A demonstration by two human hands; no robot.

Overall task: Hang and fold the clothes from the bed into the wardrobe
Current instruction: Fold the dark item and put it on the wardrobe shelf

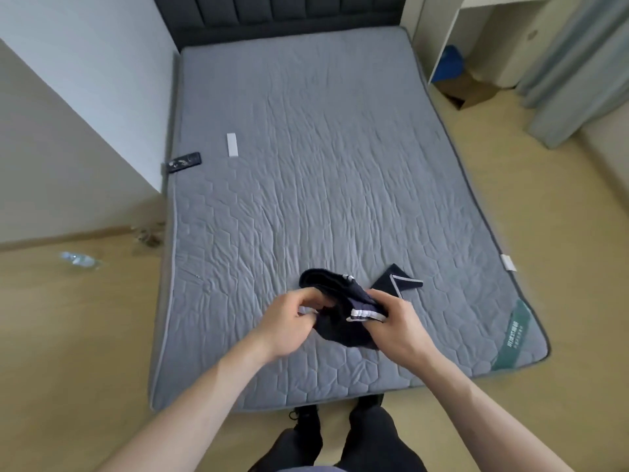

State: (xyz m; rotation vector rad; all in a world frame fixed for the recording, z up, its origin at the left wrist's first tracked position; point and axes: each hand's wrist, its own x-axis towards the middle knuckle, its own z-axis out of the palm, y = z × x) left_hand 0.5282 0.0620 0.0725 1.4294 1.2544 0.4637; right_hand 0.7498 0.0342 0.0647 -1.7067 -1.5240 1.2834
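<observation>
A small dark navy garment (340, 321) with white-striped trim is bunched between both hands over the near end of the grey quilted mattress (306, 165). My left hand (289, 321) grips its left side with curled fingers. My right hand (394, 325) pinches its right side by the white striped band. A dark flap with a grey edge (396, 281) lies flat on the mattress just beyond my right hand; whether it belongs to the same garment cannot be told. No wardrobe is in view.
A white strip (232, 145) and a black phone (183, 161) lie near the mattress's left edge. A plastic bottle (78, 259) lies on the wooden floor at left. A curtain (578, 63) and a cardboard box (468, 92) stand at the far right. My legs (340, 441) are at the bed's foot.
</observation>
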